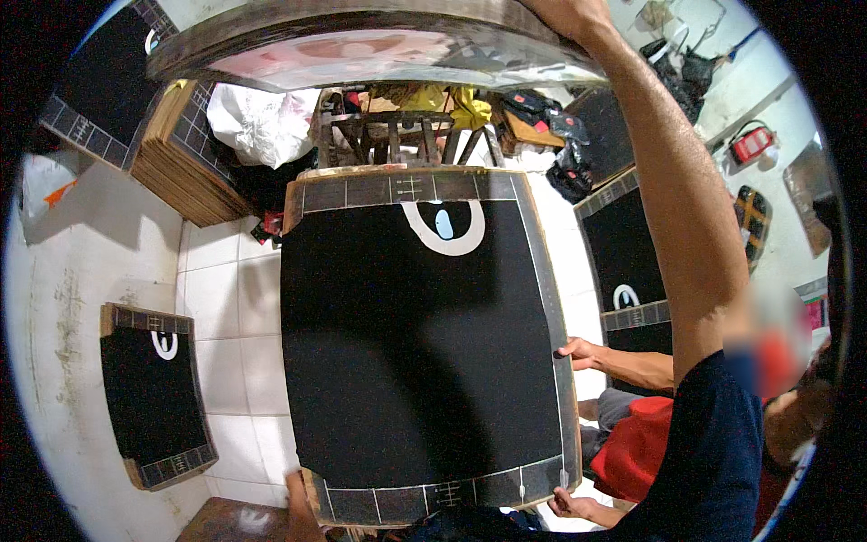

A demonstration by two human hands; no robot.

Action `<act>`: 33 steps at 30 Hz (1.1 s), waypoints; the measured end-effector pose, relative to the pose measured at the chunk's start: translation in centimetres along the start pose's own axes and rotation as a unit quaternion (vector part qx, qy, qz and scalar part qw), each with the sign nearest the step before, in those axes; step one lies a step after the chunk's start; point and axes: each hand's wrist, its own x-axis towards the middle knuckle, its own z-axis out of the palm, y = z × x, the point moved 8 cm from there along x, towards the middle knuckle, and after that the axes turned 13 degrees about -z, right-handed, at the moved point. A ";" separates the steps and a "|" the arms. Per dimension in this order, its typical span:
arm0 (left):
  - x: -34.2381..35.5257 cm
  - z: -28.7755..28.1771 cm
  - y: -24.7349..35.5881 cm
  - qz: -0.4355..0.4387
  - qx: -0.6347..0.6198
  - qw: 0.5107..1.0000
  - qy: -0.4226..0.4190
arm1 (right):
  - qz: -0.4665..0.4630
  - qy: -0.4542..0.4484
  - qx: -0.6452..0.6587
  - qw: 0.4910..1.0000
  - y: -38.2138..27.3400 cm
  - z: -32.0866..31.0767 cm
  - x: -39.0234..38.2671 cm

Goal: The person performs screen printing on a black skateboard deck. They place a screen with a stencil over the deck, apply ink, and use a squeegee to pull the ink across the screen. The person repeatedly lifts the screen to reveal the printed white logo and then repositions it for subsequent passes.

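A large board [347, 191] wrapped in black fabric [388, 361] lies before me, with dark ruled strips at its far and near ends. Near the far end, the fabric carries a white ring print [442, 246] with a light blue shape inside. My right hand [567, 16], at the end of a raised arm, is closed on the frame of a printing screen [506, 16], tilted up beyond the board. Its underside shows pinkish and pale smears. At the board's near left corner, my left hand [300, 501] grips the edge; its fingers are mostly hidden.
A co-worker in red holds the board's right edge with one hand [578, 352] and its near right corner with another [573, 506]. Similar printed boards rest at left [163, 406] and right [623, 244]. Stacked boards [194, 172] and a white bag [262, 122] stand far left.
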 end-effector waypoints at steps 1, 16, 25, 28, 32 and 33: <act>-0.4 3.8 -4.2 -0.025 0.002 0.999 -0.037 | 0.002 -0.005 -0.006 1.000 0.1 0.0 0.0; -10.1 13.2 -5.8 -0.020 -0.174 0.982 -0.066 | 0.070 -0.002 -0.056 0.996 1.4 0.4 -1.1; -11.0 1.1 -9.2 0.112 -0.281 0.915 0.269 | 0.065 -0.018 -0.040 0.997 0.7 0.7 -1.0; -12.4 -11.6 -7.6 0.053 -0.154 0.921 0.354 | 0.072 -0.010 -0.053 0.996 -0.2 0.3 -1.6; -21.4 -30.0 -9.7 0.023 -0.137 0.863 0.486 | 0.069 0.012 -0.023 0.997 -1.8 -0.3 -2.9; -25.0 -33.6 -12.0 0.031 -0.151 0.835 0.528 | 0.069 0.001 -0.018 0.997 -2.1 -0.3 -3.1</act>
